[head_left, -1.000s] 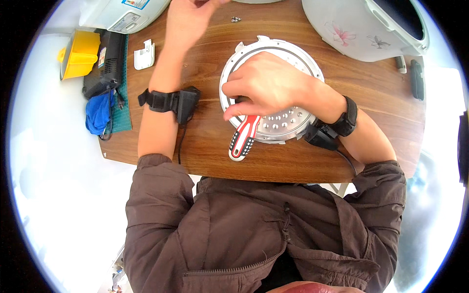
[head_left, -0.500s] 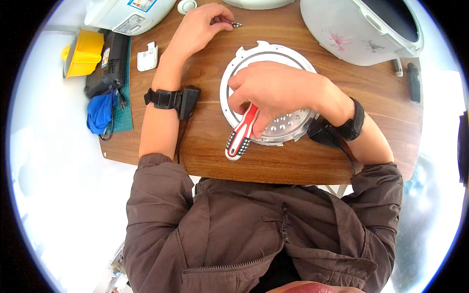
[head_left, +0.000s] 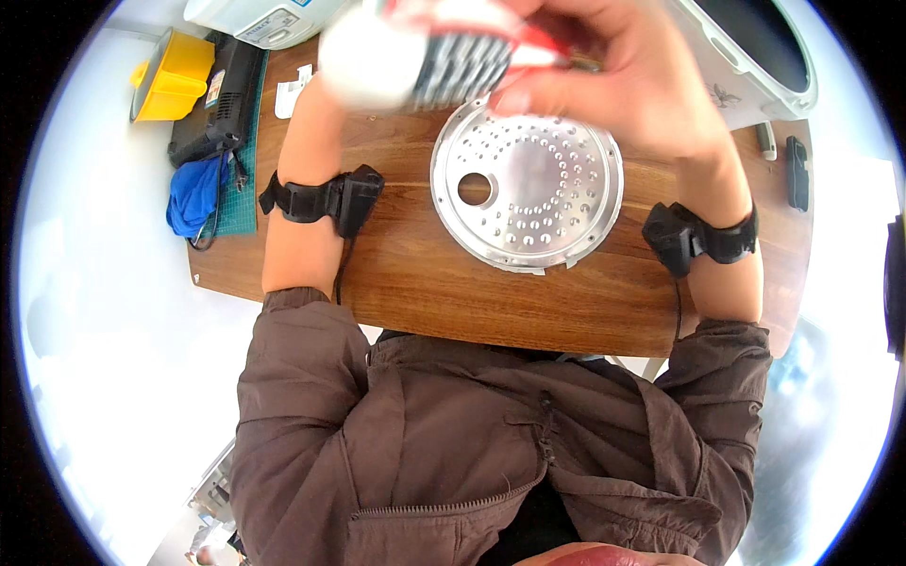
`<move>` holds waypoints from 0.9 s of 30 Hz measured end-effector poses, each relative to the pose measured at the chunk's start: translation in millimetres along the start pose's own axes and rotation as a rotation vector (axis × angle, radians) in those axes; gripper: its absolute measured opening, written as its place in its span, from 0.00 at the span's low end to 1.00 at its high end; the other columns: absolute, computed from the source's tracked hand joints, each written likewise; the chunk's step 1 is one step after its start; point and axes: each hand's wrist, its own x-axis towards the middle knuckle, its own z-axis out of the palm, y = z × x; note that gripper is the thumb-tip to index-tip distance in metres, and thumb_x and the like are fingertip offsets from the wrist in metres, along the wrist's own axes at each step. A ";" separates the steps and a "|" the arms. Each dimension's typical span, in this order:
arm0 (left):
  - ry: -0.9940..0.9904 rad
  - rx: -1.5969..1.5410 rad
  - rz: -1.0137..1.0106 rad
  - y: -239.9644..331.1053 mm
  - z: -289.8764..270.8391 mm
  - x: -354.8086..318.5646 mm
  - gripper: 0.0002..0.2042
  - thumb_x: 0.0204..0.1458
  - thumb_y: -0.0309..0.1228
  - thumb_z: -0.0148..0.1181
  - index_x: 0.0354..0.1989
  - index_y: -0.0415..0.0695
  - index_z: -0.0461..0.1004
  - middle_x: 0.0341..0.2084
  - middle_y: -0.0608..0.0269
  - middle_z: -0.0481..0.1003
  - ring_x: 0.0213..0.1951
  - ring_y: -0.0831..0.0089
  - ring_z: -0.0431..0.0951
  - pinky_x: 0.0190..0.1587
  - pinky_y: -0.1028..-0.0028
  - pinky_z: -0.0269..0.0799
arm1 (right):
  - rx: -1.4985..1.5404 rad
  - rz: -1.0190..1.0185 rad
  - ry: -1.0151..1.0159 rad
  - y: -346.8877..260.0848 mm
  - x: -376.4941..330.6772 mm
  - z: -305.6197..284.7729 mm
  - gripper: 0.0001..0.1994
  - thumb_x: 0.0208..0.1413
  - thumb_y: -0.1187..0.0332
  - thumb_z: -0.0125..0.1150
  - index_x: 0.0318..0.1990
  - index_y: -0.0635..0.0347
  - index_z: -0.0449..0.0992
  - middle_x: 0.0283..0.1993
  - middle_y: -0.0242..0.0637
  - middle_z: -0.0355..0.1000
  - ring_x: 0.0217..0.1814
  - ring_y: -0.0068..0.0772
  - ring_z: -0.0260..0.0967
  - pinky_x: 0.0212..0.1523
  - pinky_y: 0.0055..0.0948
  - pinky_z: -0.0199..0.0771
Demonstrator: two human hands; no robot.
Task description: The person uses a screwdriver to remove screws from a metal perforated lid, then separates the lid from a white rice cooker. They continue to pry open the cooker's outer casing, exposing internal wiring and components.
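Note:
My right hand [head_left: 642, 80] is raised close to the camera, its fingers closed round a screwdriver [head_left: 462, 68] with a red and white handle and dark star-patterned grips. The handle points left and is blurred by motion. Behind it, my left hand is hidden; only the left forearm [head_left: 316, 141] shows, reaching to the far left of the table. Below my right hand lies a round silver metal plate [head_left: 528, 241] with rows of dimples and one round hole left of its middle.
A white tub [head_left: 727, 80] stands far right, near a small black object [head_left: 797, 174]. At left are a yellow container [head_left: 177, 75], a black case [head_left: 222, 99], a blue cloth [head_left: 193, 196] and a green mat [head_left: 247, 203]. A white appliance [head_left: 269, 24] and small white part [head_left: 288, 97] lie far left.
My right hand has lifted the screwdriver up and away from the metal plate, toward the camera, turning the handle leftward. The plate is uncovered. My left hand has become hidden behind the handle.

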 end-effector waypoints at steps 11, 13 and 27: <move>-0.315 0.467 -0.304 32.3 15.6 23.9 0.18 0.48 0.38 0.75 0.37 0.39 0.75 0.25 0.57 0.76 0.30 0.64 0.75 0.32 0.66 0.69 | -0.087 -0.111 0.427 -37.8 -1.5 -29.4 0.23 0.60 0.57 0.69 0.52 0.68 0.75 0.40 0.33 0.75 0.39 0.19 0.70 0.42 0.22 0.71; -0.308 0.467 -0.295 29.8 16.5 23.5 0.18 0.49 0.37 0.74 0.39 0.39 0.76 0.27 0.56 0.77 0.31 0.63 0.76 0.33 0.66 0.70 | -0.151 -0.097 0.499 -43.8 -4.1 -25.4 0.23 0.59 0.57 0.69 0.52 0.68 0.75 0.40 0.33 0.75 0.39 0.20 0.70 0.42 0.22 0.71; -0.138 0.677 -0.047 22.7 31.0 25.5 0.11 0.55 0.30 0.62 0.44 0.39 0.79 0.33 0.53 0.79 0.36 0.57 0.80 0.39 0.63 0.76 | -0.205 0.067 0.598 -69.0 -6.8 -13.9 0.21 0.59 0.59 0.64 0.50 0.69 0.76 0.37 0.32 0.74 0.38 0.20 0.69 0.40 0.23 0.69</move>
